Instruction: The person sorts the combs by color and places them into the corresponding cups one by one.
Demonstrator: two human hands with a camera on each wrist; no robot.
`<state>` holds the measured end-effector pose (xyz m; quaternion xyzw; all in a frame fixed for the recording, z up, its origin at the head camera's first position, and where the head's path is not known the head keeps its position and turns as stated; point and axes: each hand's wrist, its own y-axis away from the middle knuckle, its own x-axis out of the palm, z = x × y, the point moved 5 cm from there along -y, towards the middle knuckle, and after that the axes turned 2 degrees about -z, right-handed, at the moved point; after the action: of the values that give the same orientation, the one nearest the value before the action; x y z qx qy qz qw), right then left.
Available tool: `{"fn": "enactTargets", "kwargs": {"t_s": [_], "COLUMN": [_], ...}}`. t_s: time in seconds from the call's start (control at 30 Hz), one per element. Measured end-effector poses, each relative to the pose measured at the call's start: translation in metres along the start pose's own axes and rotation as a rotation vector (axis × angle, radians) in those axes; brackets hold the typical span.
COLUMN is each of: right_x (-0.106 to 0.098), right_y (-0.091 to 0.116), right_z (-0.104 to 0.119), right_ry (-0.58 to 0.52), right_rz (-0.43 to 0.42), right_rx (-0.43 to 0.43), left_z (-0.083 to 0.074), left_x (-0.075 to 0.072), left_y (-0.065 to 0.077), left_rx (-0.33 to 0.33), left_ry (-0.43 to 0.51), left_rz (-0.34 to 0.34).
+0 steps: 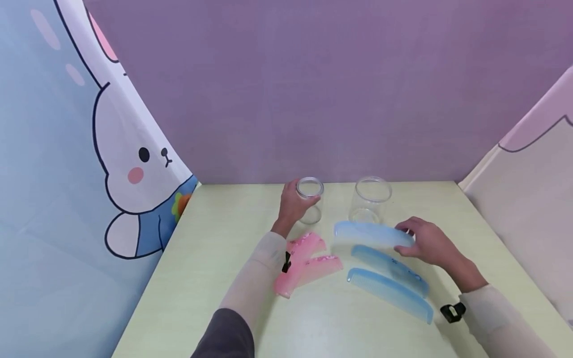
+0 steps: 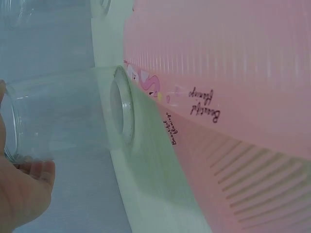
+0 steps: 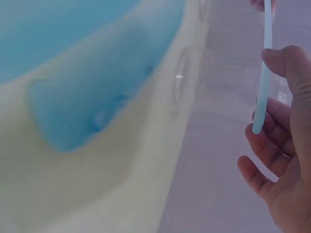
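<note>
My left hand [image 1: 295, 204] grips a clear jar [image 2: 63, 116] near its rim, thumb on one side and fingers on the other. My right hand [image 1: 427, 242] pinches one end of a pale blue comb [image 1: 367, 233], which it holds above the table, as the right wrist view [image 3: 262, 92] also shows edge-on. Below it lie two more blue combs, a middle one [image 1: 389, 268] and a front one [image 1: 389, 294]. Pink combs [image 1: 320, 268] with flamingo prints overlap beside my left wrist, partly hidden by it. I cannot tell exactly how many pink ones there are.
A second, wider clear jar [image 1: 373, 199] stands right of the gripped one, behind the pale blue comb. The light table [image 1: 179, 298] ends at a purple backdrop [image 1: 313, 89]. A rabbit-printed cloth [image 1: 121, 184] hangs on the left, another printed cloth [image 1: 532, 184] on the right.
</note>
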<state>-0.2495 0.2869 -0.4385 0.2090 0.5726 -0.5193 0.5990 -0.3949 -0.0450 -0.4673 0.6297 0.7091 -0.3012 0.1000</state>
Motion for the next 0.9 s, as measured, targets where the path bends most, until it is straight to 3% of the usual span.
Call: {"fn": "enactTargets", "kwargs": {"t_s": [0.43,0.9], "right_x": [-0.03,-0.033], "right_y": [-0.046,-0.105], "right_z": [0.007,0.021], "right_ry": [0.007,0.054], "right_rz": [-0.057,0.011], "right_rx": [0.025,0.074], "left_z": [0.002,-0.001], "left_x": [0.002,0.003], "left_y": [-0.004,-0.005], "left_rx": [-0.011,-0.014], "left_ry": [0.015,0.028], "left_rz": [0.002,0.008]}}
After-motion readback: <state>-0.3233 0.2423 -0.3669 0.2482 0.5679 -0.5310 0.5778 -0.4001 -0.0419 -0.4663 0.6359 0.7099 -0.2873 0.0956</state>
